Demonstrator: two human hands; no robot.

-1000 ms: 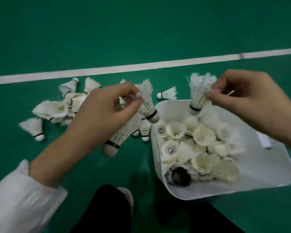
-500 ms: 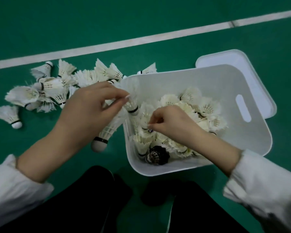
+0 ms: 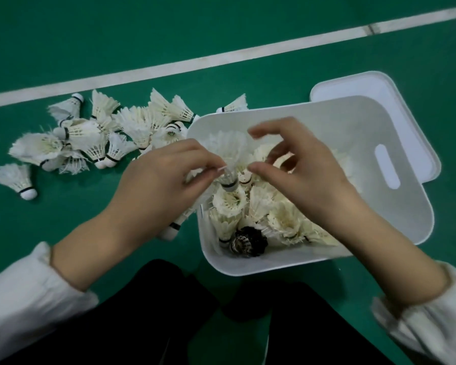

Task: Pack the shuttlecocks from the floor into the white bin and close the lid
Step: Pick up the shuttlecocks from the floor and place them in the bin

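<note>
**Q:** Head view. Where are the white bin and its lid?

**A:** The white bin sits on the green floor with the lid off. The lid lies on the floor at the bin's far right side, partly hidden behind it. A handle slot is cut in the bin's right wall.

**Q:** Contents?

**A:** The packed shuttlecocks are heaped in the near-left part of the bin, feathers mostly up. One dark shuttlecock lies by the near wall.

**Q:** Left hand?

**A:** Grip closed. Thumb and forefinger pinch the held shuttlecock low on its feathers. Its cork points down, and it sits just inside the bin's left rim. A second shuttlecock sticks out from under the same hand, with its cork pointing down and left, outside the bin. The hand hides how this one is held.

**Q:** Right hand?

**A:** Grip open and holding nothing. The fingers are curved and spread above the bin's contents. The thumb tip is just beside the held shuttlecock, but whether it touches cannot be told.

**Q:** What is on the floor?

**A:** A loose pile of shuttlecocks lies left of the bin and reaches its left wall. A single shuttlecock lies apart at the far left. A white line crosses the floor behind the pile.
</note>
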